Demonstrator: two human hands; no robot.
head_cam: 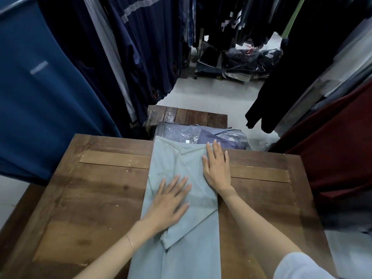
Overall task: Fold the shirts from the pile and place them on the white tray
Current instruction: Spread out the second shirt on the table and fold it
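A pale grey-green shirt lies lengthwise down the middle of the wooden table, running from six o'clock at the near edge to twelve o'clock, where its far end hangs just over the table's far edge. Both side panels are already turned in over the body, and a folded sleeve comes to a point toward six o'clock. The left hand lies flat with its fingers spread on the centre of the shirt. The right hand lies flat on the folded panel toward one o'clock, its fingertips at the far edge of the cloth. Neither hand pinches anything, so this reads as the smoothing stage of the lengthwise fold. The next move probably calls for taking one end of the long strip and bringing it over the other, keeping the side folds from sliding open. Beyond the table at twelve o'clock, plastic-wrapped garments sit on a low slatted bench. They may be the pile, though the glare makes that uncertain. No white tray is in view.
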